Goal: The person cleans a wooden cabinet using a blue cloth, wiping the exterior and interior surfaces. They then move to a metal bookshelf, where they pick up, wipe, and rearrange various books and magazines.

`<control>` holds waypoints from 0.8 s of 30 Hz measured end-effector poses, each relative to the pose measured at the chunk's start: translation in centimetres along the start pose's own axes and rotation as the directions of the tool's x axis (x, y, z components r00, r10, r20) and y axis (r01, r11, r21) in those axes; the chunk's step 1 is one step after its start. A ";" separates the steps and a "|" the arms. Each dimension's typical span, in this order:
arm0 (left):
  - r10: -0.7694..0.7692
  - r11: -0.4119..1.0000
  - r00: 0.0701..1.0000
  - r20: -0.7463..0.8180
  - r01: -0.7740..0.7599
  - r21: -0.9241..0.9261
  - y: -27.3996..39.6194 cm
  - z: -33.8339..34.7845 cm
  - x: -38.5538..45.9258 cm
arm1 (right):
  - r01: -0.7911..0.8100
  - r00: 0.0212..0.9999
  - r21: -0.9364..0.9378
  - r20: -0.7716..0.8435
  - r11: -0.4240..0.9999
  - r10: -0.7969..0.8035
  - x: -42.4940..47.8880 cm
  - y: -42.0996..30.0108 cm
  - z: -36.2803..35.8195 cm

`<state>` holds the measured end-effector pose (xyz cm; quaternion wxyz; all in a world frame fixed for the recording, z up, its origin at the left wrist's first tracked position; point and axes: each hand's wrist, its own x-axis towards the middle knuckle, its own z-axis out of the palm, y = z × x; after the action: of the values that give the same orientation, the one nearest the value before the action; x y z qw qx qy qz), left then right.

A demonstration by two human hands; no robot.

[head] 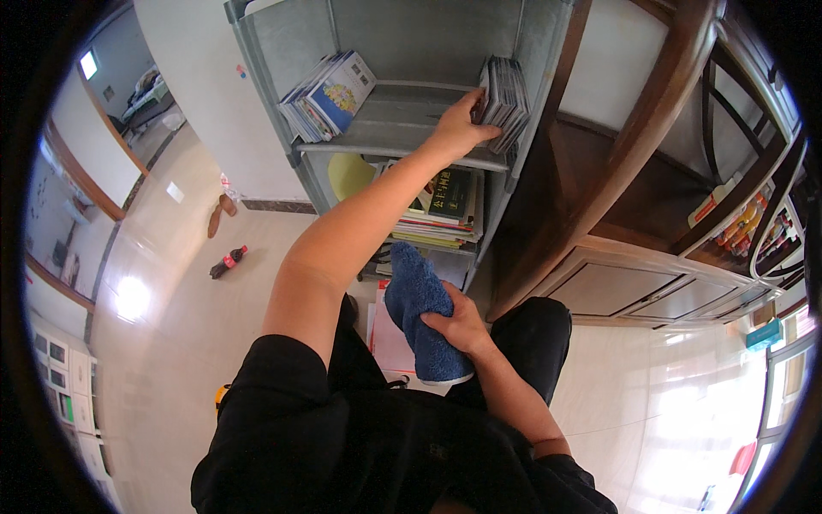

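My left hand (461,128) reaches across to the upper shelf of a grey shelf unit (411,106). Its thumb and fingers rest around the left end of an upright row of thin books (508,96) against the right wall. Part of the nearest cover is hidden by the hand. Lower down, in front of my body, my right hand (457,320) grips a bunched blue terry cloth (417,315). Leaning at the left end of the same shelf is another group of thin books (331,96), the front one with a blue and yellow picture.
Below, a shelf holds stacked books (443,218) and a yellow-green round object (350,175). Dark wooden furniture (591,193) borders the unit on the right. A cola bottle (228,262) and brown slippers (221,215) lie on the floor at left. Pinkish flat material (393,344) lies between my legs.
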<state>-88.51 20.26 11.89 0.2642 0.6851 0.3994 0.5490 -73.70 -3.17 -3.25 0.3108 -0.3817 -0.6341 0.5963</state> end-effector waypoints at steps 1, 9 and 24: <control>0.003 0.999 1.000 0.025 -0.002 -0.052 -0.4 -0.3 0.0 | -0.002 1.000 0.000 0.002 1.000 0.002 0.0 0.0 0.1; 0.111 0.970 0.983 0.146 -0.140 0.199 -0.1 -1.9 0.0 | 0.018 1.000 0.015 0.003 1.000 -0.018 0.1 0.3 0.3; -0.014 0.887 0.999 0.034 -0.003 0.462 2.6 -1.4 -1.5 | -0.073 0.997 0.127 -0.003 0.989 0.074 0.0 0.4 0.4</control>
<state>-89.29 17.49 13.46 0.1024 0.7369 0.5155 0.4251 -74.01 -3.42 -3.67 0.3144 -0.3868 -0.5793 0.6449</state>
